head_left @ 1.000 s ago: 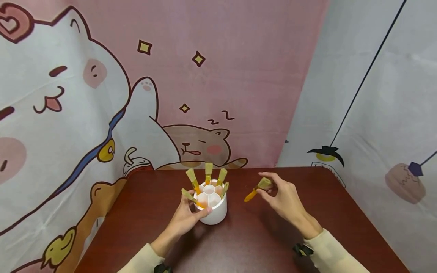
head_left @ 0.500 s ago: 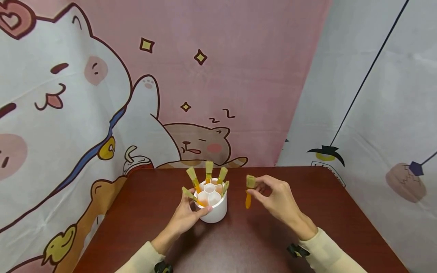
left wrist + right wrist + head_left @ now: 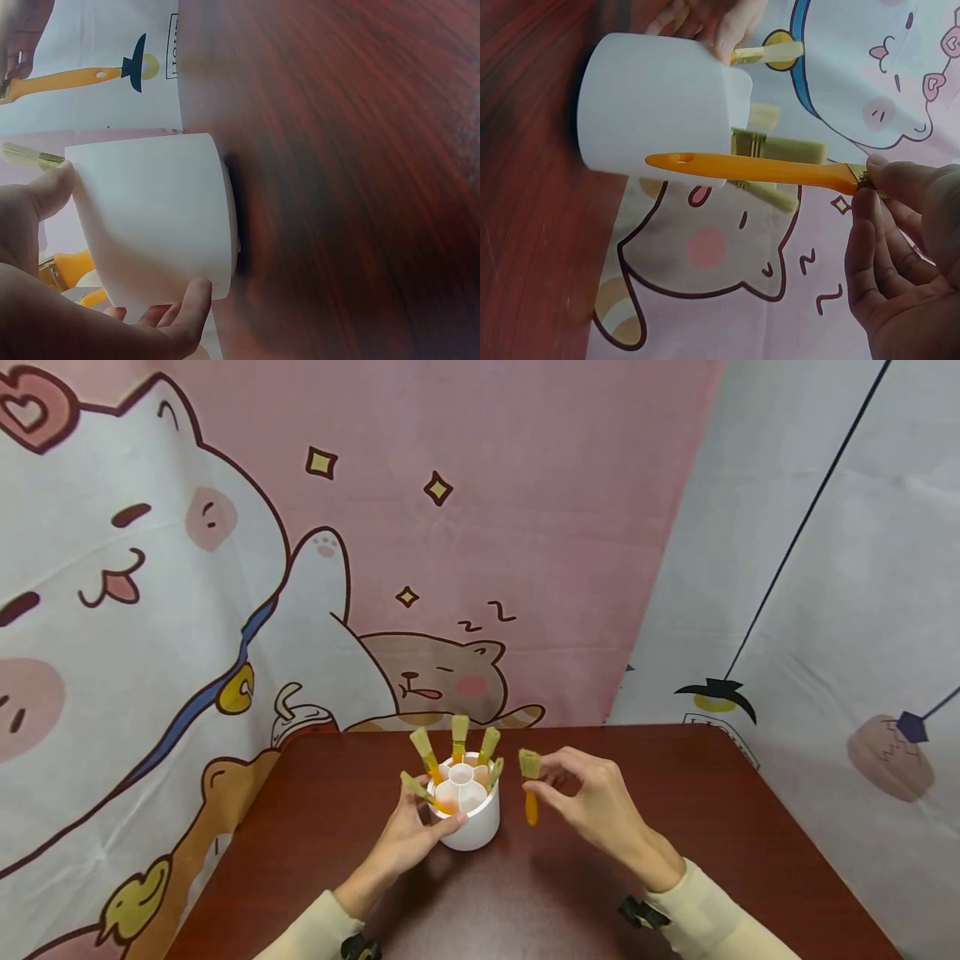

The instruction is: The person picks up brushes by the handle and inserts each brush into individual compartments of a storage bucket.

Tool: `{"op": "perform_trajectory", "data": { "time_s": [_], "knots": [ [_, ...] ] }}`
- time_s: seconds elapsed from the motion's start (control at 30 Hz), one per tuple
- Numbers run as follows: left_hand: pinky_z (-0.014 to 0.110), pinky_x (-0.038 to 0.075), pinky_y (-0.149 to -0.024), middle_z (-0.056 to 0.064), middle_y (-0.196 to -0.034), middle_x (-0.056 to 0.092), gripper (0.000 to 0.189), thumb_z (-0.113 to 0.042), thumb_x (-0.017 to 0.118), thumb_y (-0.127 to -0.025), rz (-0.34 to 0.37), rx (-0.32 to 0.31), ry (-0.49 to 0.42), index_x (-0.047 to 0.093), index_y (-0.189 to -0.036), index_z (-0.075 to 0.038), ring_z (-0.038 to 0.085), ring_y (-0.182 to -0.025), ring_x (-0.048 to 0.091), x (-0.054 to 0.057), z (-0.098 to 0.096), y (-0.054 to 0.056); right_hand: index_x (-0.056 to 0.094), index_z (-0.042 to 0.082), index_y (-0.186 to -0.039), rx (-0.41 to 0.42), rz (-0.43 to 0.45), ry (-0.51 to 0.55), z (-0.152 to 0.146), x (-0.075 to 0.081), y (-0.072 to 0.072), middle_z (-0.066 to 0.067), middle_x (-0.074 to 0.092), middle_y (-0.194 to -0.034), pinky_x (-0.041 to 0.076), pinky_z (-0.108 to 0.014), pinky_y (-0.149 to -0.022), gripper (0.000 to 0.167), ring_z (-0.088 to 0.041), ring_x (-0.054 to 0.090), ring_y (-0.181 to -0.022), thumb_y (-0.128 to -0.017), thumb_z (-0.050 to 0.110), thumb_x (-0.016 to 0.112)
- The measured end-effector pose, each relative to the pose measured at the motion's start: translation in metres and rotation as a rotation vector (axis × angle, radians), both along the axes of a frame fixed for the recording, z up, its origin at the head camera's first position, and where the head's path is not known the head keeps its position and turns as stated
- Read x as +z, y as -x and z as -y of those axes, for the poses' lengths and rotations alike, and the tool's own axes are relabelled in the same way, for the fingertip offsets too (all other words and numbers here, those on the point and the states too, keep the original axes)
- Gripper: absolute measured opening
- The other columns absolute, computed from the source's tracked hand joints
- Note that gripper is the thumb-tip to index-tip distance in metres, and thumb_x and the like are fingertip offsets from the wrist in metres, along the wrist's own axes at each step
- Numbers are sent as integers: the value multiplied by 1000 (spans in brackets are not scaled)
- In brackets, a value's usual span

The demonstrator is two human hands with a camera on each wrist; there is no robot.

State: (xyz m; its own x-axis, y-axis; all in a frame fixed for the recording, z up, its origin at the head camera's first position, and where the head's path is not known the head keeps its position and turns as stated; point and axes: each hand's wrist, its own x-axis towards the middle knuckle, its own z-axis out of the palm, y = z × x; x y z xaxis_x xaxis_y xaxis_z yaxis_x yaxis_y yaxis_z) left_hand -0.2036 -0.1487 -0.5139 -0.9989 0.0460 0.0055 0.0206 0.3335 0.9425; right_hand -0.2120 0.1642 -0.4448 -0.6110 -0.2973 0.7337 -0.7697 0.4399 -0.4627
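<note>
A white round brush holder [image 3: 472, 831] with several compartments stands on the dark red table. My left hand [image 3: 405, 843] grips its left side, thumb on the front rim and fingers round the back. Several flat paintbrushes [image 3: 460, 735] stand in its outer compartments, bristles up and leaning outward. Just right of the holder, my right hand [image 3: 596, 802] pinches one paintbrush [image 3: 531, 802] by its metal collar. Its orange handle [image 3: 757, 169] points down, the bristles up. In the right wrist view this handle overlaps the holder's white wall [image 3: 656, 105]. The front compartment [image 3: 468, 795] holds no brush.
The wooden table [image 3: 675, 777] reaches back to a wall cloth [image 3: 562, 527] printed with cartoon cats. A second, pale cloth [image 3: 825, 568] hangs along the right side. Dark bands [image 3: 643, 912] sit on both wrists over cream sleeves.
My right hand has moved left towards the holder and turned its paintbrush from slanted to upright, handle down. The left hand and the holder have stayed in place.
</note>
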Motion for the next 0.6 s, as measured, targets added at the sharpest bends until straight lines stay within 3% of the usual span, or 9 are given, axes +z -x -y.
{"op": "perform_trajectory", "data": {
  "time_s": [0.6],
  "knots": [
    [64, 59, -119, 22, -163, 64, 94, -29, 99, -95, 1, -4, -19, 44, -167, -8, 42, -145, 70, -1, 0, -1, 85, 18, -112, 84, -49, -8, 31, 15, -4, 10, 79, -93, 59, -16, -74, 34, -4, 73, -82, -86, 5, 104]
  ]
}}
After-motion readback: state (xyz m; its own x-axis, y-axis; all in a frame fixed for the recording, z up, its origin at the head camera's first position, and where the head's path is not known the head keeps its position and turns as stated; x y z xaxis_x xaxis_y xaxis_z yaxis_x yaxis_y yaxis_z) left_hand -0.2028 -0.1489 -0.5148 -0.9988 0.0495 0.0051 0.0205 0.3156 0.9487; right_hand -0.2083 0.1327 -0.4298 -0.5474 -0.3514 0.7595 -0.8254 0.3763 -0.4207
